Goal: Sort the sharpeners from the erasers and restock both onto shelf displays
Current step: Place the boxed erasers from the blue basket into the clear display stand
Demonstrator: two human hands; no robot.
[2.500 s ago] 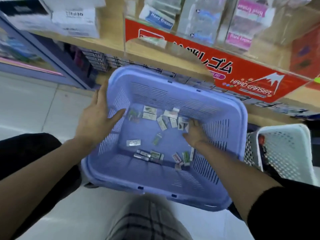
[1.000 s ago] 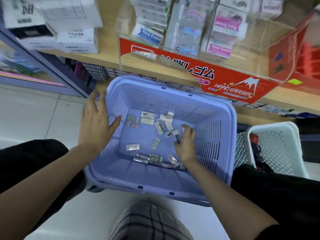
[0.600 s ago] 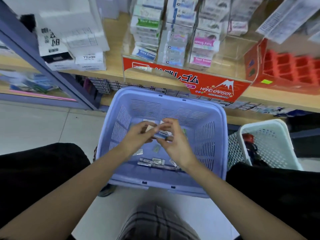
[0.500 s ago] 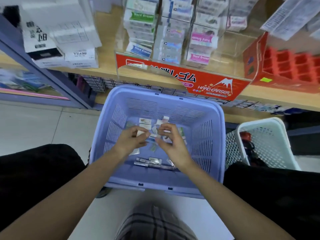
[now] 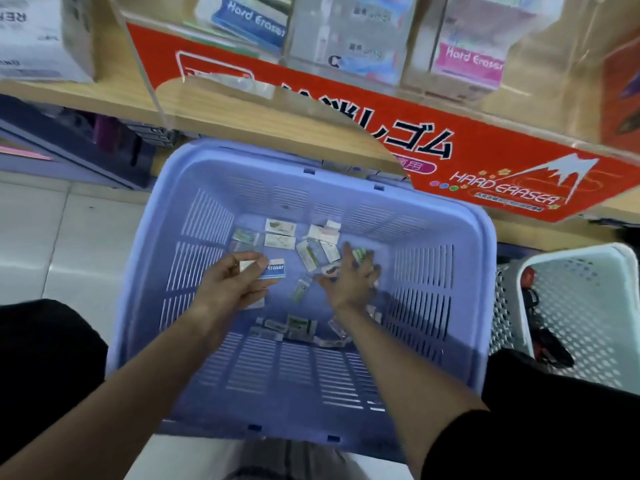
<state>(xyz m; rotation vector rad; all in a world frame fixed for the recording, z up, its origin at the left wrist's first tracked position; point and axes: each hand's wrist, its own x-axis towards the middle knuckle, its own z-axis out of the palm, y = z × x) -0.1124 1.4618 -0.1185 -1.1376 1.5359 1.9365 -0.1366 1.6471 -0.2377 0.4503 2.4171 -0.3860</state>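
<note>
A lilac plastic basket (image 5: 460, 306) sits in front of me with several small wrapped erasers (image 5: 280, 233) scattered on its floor. My left hand (image 5: 230, 285) is inside it and holds a blue-and-white eraser (image 5: 275, 270) marked "Eraser" between thumb and fingers. My right hand (image 5: 349, 278) reaches down among the loose packets at the middle right, fingers spread over them. Whether it holds one is hidden. Above the basket stands a clear eraser display (image 5: 467, 161) with a red "Hard Eraser" front and stacked eraser boxes (image 5: 467, 60).
A white perforated basket (image 5: 581, 306) with dark and red items stands to the right. The wooden shelf edge (image 5: 242, 123) overhangs the lilac basket's far rim. White refill boxes (image 5: 38, 39) sit on the shelf at left. Pale floor tiles (image 5: 69, 244) lie to the left.
My hands, which met over the basket's middle half a second ago, have parted. The left one now holds the blue eraser and the right has gone down to the packets. The view has moved closer.
</note>
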